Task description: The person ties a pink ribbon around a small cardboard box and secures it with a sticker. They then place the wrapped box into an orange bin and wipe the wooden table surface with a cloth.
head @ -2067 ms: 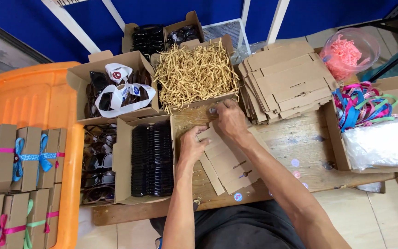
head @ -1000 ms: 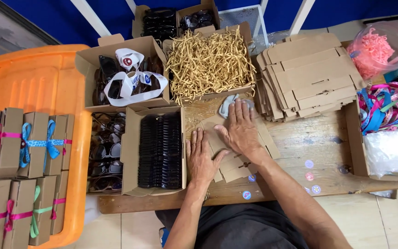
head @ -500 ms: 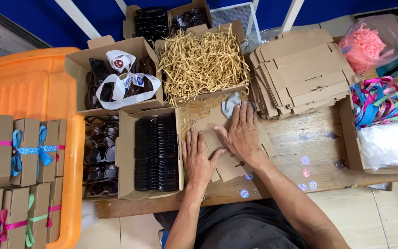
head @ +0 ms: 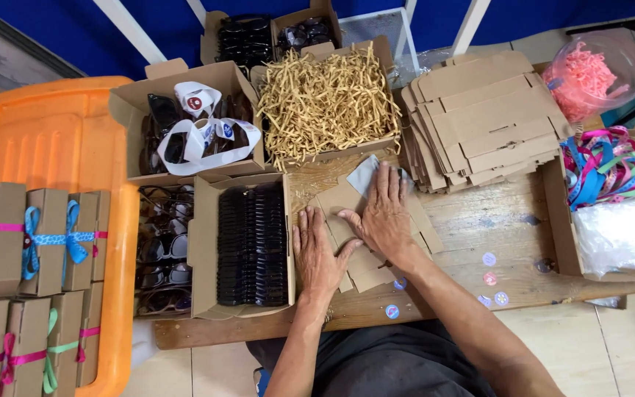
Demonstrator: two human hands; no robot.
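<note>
A flat brown cardboard box blank [head: 347,202] lies on the wooden table [head: 479,220] in front of me. My left hand [head: 316,250] presses flat on its left part, fingers spread. My right hand [head: 384,213] lies flat on its middle, fingertips touching a small grey cloth [head: 365,173] at the blank's far edge. Neither hand grips anything.
Left of the blank stands a box of black sunglasses cases [head: 251,242]. Behind are a box of straw-like paper shred [head: 328,99], a box of sunglasses [head: 185,125] and a stack of flat blanks [head: 486,117]. Ribbons [head: 611,169] lie right; ribbon-tied boxes [head: 31,242] sit on an orange lid.
Both hands came down from the blank's far edge to lie flat on it. In the last half second they barely moved.
</note>
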